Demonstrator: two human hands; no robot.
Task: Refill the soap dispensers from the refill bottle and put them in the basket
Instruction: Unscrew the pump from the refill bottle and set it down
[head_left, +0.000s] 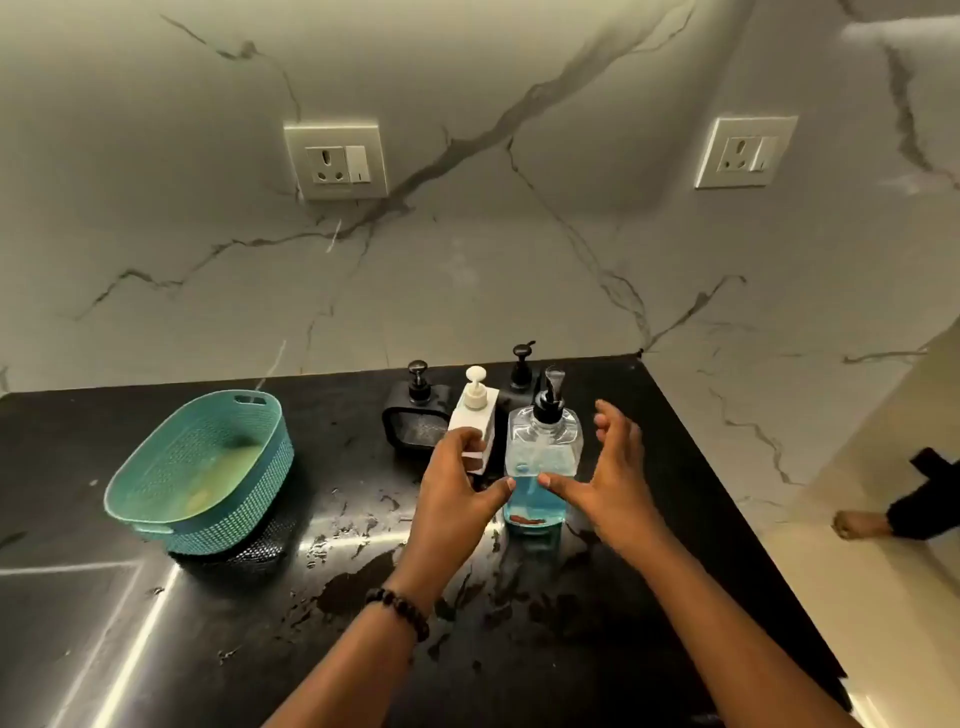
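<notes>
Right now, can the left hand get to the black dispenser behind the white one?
Probably yes. The left hand is beside the white dispenser; the black dispenser stands just behind, its left side unobstructed.

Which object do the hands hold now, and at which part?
Nothing is gripped: both open hands, left and right, flank the blue refill bottle, thumbs at its front.
</notes>
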